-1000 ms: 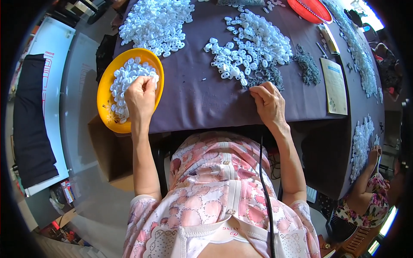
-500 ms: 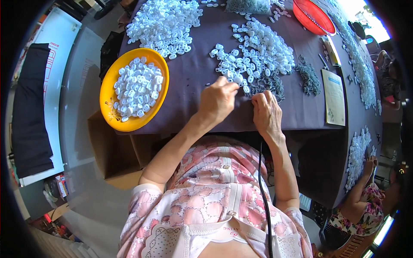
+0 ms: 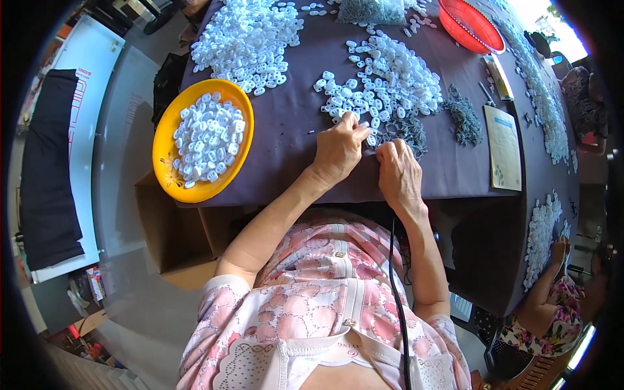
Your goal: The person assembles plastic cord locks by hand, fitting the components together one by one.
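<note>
My left hand (image 3: 339,149) is closed in a pinch at the near edge of a pile of small white oval plastic pieces with holes (image 3: 403,75). A white plastic piece (image 3: 364,124) shows at its fingertips. Close by on the right, my right hand (image 3: 399,174) is also closed, its fingertips bent down beside a heap of small grey-green parts (image 3: 409,133). Whatever sits between those fingers is hidden. The two hands are a short gap apart, just above the dark tablecloth (image 3: 286,156).
A yellow oval bowl (image 3: 162,172) full of white pieces stands at the left table edge. Farther back lie another white pile (image 3: 244,42), a bag of grey parts (image 3: 370,12) and a red basket (image 3: 471,29). At right are a second grey heap (image 3: 463,120), a booklet (image 3: 502,149) and a co-worker's arm (image 3: 549,273).
My left hand has shifted slightly right and down, and my right hand slightly left. The fingers of both stay closed. The whole view has tilted a little.
</note>
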